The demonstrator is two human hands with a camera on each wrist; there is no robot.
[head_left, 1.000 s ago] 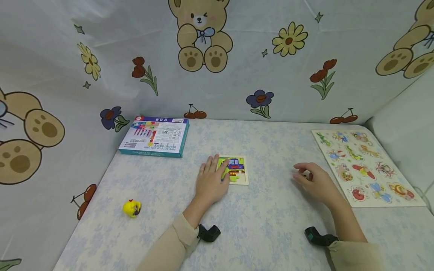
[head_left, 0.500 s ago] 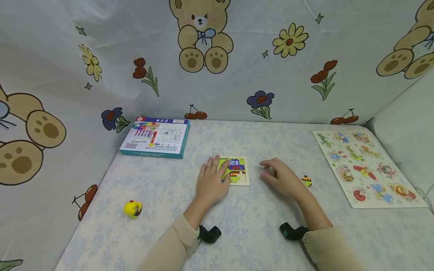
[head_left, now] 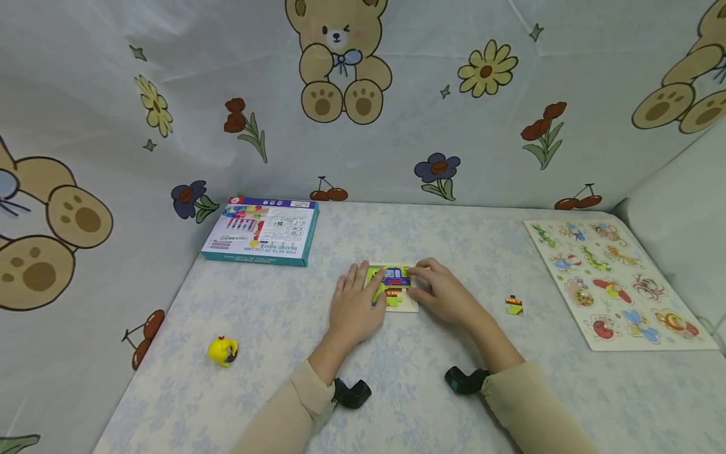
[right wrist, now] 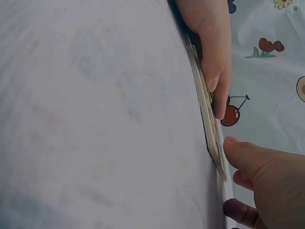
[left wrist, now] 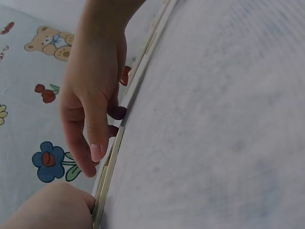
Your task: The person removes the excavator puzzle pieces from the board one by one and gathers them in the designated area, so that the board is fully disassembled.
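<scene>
A small picture puzzle board (head_left: pixel 404 305) lies on the table, showing a blue vehicle over yellow and green. My left hand (head_left: pixel 357 304) rests with its fingers spread across the left part of the board and covers it there. At the right edge my right hand (head_left: pixel 445 295) holds its thumb and index finger apart, the tips over the board's edge, with nothing visible between them. In the left wrist view the right hand (left wrist: pixel 93 90) reaches down to the board's edge. A loose yellow-green puzzle piece (head_left: pixel 514 305) lies on the table to the right of my right hand.
A white and teal box (head_left: pixel 258 230) lies at the back left. A yellow toy (head_left: pixel 222 350) sits at the left front. A large insect picture board (head_left: pixel 618 284) lies on the right. A bear-patterned cloth (head_left: pixel 397 145) hangs behind the table.
My right hand has moved left, away from the loose puzzle piece, to the right edge of the puzzle board. The piece stays on the table. My left hand stays on the board.
</scene>
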